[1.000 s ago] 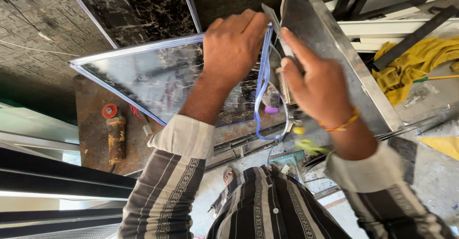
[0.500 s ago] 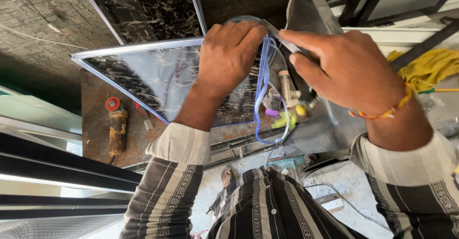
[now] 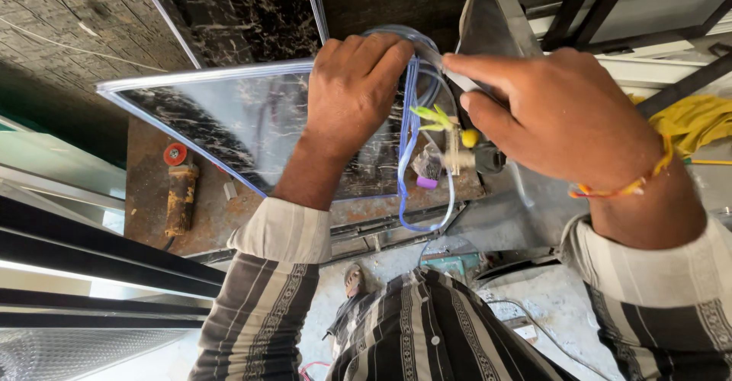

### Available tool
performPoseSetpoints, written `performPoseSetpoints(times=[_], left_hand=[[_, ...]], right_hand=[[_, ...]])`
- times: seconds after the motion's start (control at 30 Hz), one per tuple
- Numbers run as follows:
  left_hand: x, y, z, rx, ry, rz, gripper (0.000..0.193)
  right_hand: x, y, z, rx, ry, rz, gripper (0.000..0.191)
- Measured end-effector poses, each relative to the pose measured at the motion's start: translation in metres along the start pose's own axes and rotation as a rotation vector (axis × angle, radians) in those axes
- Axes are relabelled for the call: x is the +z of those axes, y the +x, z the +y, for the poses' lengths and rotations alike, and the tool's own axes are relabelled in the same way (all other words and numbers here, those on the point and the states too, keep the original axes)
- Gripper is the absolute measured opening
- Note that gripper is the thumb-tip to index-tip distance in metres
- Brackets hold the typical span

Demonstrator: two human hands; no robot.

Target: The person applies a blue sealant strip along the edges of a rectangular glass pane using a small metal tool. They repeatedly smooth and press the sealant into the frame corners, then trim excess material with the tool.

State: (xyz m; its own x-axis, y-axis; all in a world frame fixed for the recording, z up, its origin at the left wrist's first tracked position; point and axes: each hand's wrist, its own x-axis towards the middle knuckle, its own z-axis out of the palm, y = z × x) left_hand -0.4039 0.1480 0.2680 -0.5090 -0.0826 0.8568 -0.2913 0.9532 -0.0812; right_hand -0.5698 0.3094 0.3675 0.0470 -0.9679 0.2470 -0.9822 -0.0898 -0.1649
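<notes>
Two hands met at the glass panel's corner: the left hand point(image 3: 354, 91) gripped the glass panel point(image 3: 229, 118) and blue tubing point(image 3: 410, 133), the right hand point(image 3: 560, 110) pinched its edge. An angle grinder point(image 3: 181, 190) lay on the rusty table point(image 3: 145, 205) below, well apart; a yellow cloth point(image 3: 698, 122) sat right.

The glass pane point(image 3: 229, 125) is lying tilted over a rusty bench, its pale bevelled edges running to a sharp corner at the left. Its surface is reflecting dark marbled stone with white veins. The right end is disappearing under the hand pressing on it.

The clear tube point(image 3: 408, 152) is arching over the top of the pane's right end, then hanging down its face in long loops, showing blue along its edges and curling back up near the bench's edge.

A small fitting point(image 3: 455, 151) is sitting among the loops, cream-coloured, with a yellow knob beside it, green tabs above and a purple cap below.
</notes>
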Motion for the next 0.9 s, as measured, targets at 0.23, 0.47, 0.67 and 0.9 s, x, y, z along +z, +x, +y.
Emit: performPoseSetpoints(times=[0.23, 0.47, 0.67, 0.9], left_hand=[[-0.002, 0.000, 0.003, 0.014, 0.027, -0.024, 0.021], [-0.005, -0.002, 0.010, 0.030, -0.033, -0.041, 0.019], [-0.008, -0.002, 0.010, 0.013, -0.003, -0.031, 0.018], [-0.007, 0.003, 0.014, -0.012, 0.007, -0.029, 0.016]], right_hand=[[-0.011, 0.002, 0.001, 0.033, -0.100, -0.174, 0.042], [-0.008, 0.011, 0.005, -0.239, -0.149, 0.039, 0.036], [-0.023, 0.003, 0.038, -0.037, -0.370, -0.376, 0.051], [-0.016, -0.009, 0.032, -0.114, -0.228, -0.221, 0.047]])
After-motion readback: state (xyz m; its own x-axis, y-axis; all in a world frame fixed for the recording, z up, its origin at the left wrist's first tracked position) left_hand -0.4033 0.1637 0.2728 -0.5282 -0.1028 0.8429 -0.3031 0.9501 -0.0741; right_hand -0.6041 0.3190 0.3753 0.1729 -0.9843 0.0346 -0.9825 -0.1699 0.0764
